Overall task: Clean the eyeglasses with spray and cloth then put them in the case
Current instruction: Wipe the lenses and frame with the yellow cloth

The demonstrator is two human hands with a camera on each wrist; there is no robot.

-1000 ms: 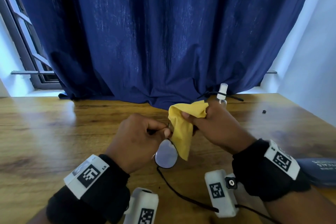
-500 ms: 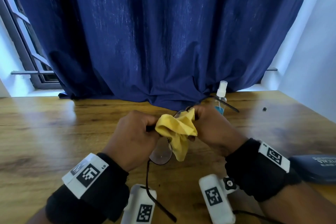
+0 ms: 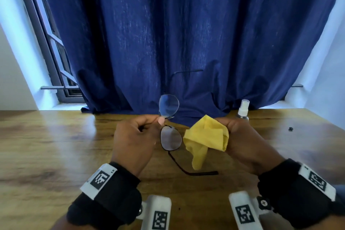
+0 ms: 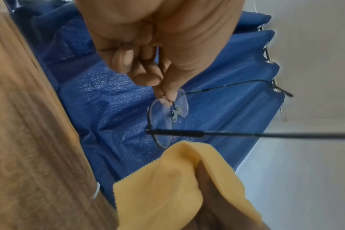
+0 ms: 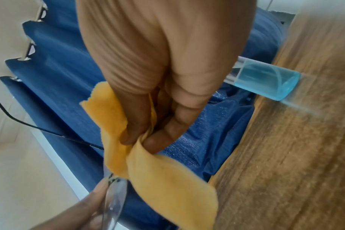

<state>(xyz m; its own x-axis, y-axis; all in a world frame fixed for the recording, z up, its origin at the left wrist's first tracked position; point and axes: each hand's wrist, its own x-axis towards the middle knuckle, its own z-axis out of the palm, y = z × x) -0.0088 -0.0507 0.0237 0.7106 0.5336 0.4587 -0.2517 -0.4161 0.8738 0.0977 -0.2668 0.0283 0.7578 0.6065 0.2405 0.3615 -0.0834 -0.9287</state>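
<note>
1. Left hand (image 3: 134, 136) pinches the eyeglasses (image 3: 170, 139) at the bridge, held above the counter (image 3: 46, 145).
2. Right hand (image 3: 246, 140) grips the yellow cloth (image 3: 205, 136), just beside the lower lens.
3. Spray bottle (image 3: 243, 109) stands behind the right hand.

The thin black wire-framed eyeglasses (image 3: 170, 127) with clear rounded lenses are held upended at the bridge, one lens above the other, temples unfolded. Just beside them is the crumpled yellow microfibre cloth (image 3: 206, 139), one corner hanging down. The small clear spray bottle (image 3: 242, 110), white-capped with blue liquid inside, stands upright on the wooden bench (image 3: 56, 145) by the curtain.
</note>
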